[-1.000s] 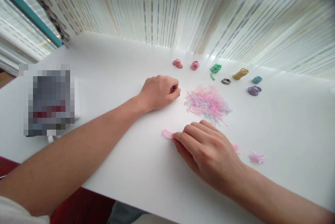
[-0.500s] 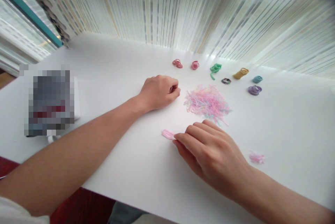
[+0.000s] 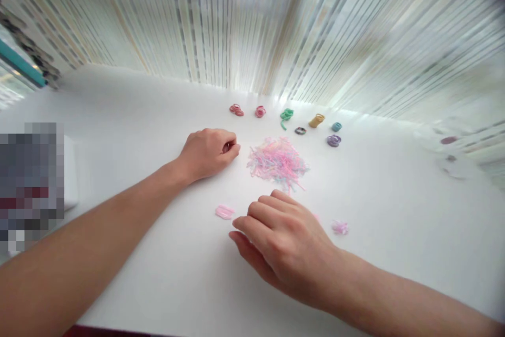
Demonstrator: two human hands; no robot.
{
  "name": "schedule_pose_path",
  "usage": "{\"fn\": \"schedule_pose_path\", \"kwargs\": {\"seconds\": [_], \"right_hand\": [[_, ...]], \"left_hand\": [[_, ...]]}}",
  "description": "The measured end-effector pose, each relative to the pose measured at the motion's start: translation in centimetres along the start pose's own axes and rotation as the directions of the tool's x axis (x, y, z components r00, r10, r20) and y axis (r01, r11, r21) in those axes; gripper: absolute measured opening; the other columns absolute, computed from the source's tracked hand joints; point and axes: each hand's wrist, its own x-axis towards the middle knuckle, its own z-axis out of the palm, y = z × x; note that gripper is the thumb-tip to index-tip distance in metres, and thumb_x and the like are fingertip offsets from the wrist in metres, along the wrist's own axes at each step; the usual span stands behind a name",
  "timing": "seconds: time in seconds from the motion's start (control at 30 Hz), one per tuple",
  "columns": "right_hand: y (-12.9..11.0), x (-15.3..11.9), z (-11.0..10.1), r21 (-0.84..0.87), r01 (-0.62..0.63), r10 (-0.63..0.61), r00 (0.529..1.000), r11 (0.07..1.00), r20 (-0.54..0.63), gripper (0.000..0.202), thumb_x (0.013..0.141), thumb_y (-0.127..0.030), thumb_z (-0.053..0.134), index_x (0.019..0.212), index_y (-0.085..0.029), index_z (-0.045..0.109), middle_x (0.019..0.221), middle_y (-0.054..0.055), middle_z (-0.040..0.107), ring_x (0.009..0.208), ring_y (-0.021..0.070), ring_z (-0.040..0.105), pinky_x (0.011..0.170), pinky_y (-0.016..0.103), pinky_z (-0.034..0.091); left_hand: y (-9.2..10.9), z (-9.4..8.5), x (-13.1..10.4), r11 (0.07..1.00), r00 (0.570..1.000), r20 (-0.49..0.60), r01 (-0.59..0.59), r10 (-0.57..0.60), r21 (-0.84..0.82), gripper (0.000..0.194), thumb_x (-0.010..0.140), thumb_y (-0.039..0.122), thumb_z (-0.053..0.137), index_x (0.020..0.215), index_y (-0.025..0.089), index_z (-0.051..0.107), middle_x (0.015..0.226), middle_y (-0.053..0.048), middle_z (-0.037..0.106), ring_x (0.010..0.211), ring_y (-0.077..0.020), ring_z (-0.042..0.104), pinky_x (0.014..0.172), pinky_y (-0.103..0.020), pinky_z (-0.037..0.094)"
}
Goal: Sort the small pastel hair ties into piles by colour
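Note:
A loose heap of thin pink, white and pale blue strips (image 3: 278, 162) lies on the white table (image 3: 177, 274). Just left of the heap rests my left hand (image 3: 209, 153), its thumb and forefinger pressed together; whatever they hold, if anything, is too small to name. A small flat pink bundle (image 3: 224, 212) lies by itself in front of my left hand. My right hand (image 3: 280, 242) is just right of that bundle, thumb and forefinger slightly apart with nothing between them. Another pinkish-purple bundle (image 3: 340, 227) lies beyond my right wrist.
Small coils stand in a row behind the heap: red (image 3: 236, 110), pink-red (image 3: 260, 111), green (image 3: 286, 114), yellow (image 3: 316, 120), blue (image 3: 336, 126) and purple (image 3: 333, 140). A dark multicoloured ring (image 3: 300, 131) lies among them. A blurred-out object (image 3: 31, 174) is at left; a string curtain (image 3: 244, 21) hangs behind.
My right thumb and forefinger have parted and come off the flat pink bundle, which now lies free. My left hand stays closed beside the heap. The view has turned to the right.

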Motion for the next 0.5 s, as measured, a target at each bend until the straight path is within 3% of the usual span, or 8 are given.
{"fn": "schedule_pose_path", "kwargs": {"seconds": [0.17,0.27,0.33,0.4,0.5], "right_hand": [[-0.2,-0.3,-2.4,0.006,-0.008,0.008,1.000,1.000,-0.008,0.030,0.105,-0.020,0.052,0.084,-0.015,0.073,0.069,0.003,0.063,0.063,0.0184,0.051,0.063,0.036,0.036],[1.4,-1.0,-4.6,0.023,-0.066,0.067,0.996,0.998,-0.061,0.024,0.104,-0.020,0.058,0.091,-0.013,0.076,0.073,0.004,0.068,0.066,0.0181,0.058,0.066,0.035,0.042],[3.4,-1.8,-5.8,0.040,-0.169,0.173,0.976,0.985,-0.134,0.018,0.100,-0.021,0.065,0.090,-0.015,0.077,0.073,0.003,0.070,0.066,0.0163,0.060,0.067,0.033,0.045],[5.8,-3.0,-6.5,0.068,-0.338,0.345,0.922,0.939,-0.179,0.014,0.097,-0.021,0.068,0.087,-0.017,0.078,0.070,0.001,0.071,0.060,0.0131,0.058,0.060,0.029,0.043],[8.9,-5.0,-6.4,0.160,-0.583,0.605,0.764,0.797,-0.224,0.015,0.093,-0.026,0.071,0.083,-0.019,0.079,0.069,0.001,0.073,0.060,0.0143,0.059,0.058,0.029,0.044]], "left_hand": [[-0.4,0.0,0.1,1.000,1.000,0.004,-0.012,0.012,0.028,0.032,0.095,0.043,0.048,0.071,0.022,0.058,0.077,-0.003,0.070,0.070,-0.0193,0.057,0.062,-0.033,0.029],[-0.5,0.0,0.1,0.999,1.000,0.010,-0.008,0.008,0.034,0.032,0.094,0.044,0.048,0.073,0.023,0.060,0.077,-0.003,0.070,0.070,-0.0195,0.058,0.062,-0.033,0.030],[-0.5,-0.1,0.1,0.999,1.000,0.018,0.001,-0.001,0.033,0.032,0.094,0.044,0.048,0.073,0.023,0.060,0.077,-0.002,0.070,0.071,-0.0193,0.058,0.063,-0.033,0.031],[-0.4,-0.3,0.1,0.999,0.999,0.029,0.014,-0.015,0.035,0.031,0.094,0.044,0.048,0.073,0.023,0.058,0.078,-0.002,0.070,0.071,-0.0191,0.058,0.064,-0.032,0.031],[-0.2,-0.5,0.1,0.999,0.998,0.047,0.027,-0.029,0.037,0.031,0.094,0.044,0.047,0.073,0.023,0.057,0.078,-0.002,0.069,0.072,-0.0188,0.057,0.065,-0.032,0.031]]}}
